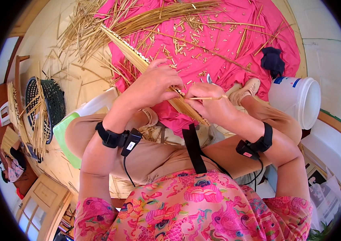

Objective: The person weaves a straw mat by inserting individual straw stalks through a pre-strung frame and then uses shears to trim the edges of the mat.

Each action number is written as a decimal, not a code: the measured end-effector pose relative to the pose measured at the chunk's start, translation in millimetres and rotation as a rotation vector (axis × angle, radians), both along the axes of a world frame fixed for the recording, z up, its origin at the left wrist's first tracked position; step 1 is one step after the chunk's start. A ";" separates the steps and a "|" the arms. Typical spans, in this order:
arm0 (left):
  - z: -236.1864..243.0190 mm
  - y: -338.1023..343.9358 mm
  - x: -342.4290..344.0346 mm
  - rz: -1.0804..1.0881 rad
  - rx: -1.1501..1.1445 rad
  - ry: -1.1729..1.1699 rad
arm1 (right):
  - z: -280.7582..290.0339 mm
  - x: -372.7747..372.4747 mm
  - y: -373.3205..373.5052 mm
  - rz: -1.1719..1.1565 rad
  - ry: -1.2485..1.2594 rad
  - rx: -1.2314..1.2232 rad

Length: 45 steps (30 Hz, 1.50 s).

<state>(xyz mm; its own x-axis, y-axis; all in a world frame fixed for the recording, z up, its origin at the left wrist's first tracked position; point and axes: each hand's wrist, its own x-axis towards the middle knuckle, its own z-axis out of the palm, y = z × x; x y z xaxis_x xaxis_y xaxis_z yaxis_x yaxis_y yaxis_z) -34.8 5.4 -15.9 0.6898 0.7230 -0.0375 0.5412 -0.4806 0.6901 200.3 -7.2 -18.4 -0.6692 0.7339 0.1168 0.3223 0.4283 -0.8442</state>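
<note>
A long, narrow panel of tan stalks runs slantwise between my knees, with pale cut ends along its right edge. My left hand is closed over its middle, fingers curled across the edge. Against the same edge, just to the right, my right hand is closed with a thin stalk pinched in it. A small shiny metal tip shows just beyond the right hand; what tool it belongs to is hidden. Part of the panel under my hands is covered from view.
A pink cloth lies ahead, strewn with short cut bits and a bundle of long stalks. On the left stands a dark basket with stalks. A white bucket and dark blue cloth lie right. Another person sits far left.
</note>
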 end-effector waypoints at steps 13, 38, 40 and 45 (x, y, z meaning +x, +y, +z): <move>3.7 1.5 -1.0 -0.005 -0.068 0.047 | 13.7 7.3 10.1 0.043 -0.057 -0.369; 7.7 -1.5 -0.6 0.026 -0.042 0.040 | 12.2 8.3 14.8 -0.094 0.058 -0.745; 8.6 -0.6 -0.3 0.019 -0.047 0.047 | 9.2 7.4 14.3 -0.111 0.050 -0.784; 8.0 -1.0 -1.3 0.016 -0.036 0.042 | 5.3 6.6 12.8 -0.102 0.034 -0.784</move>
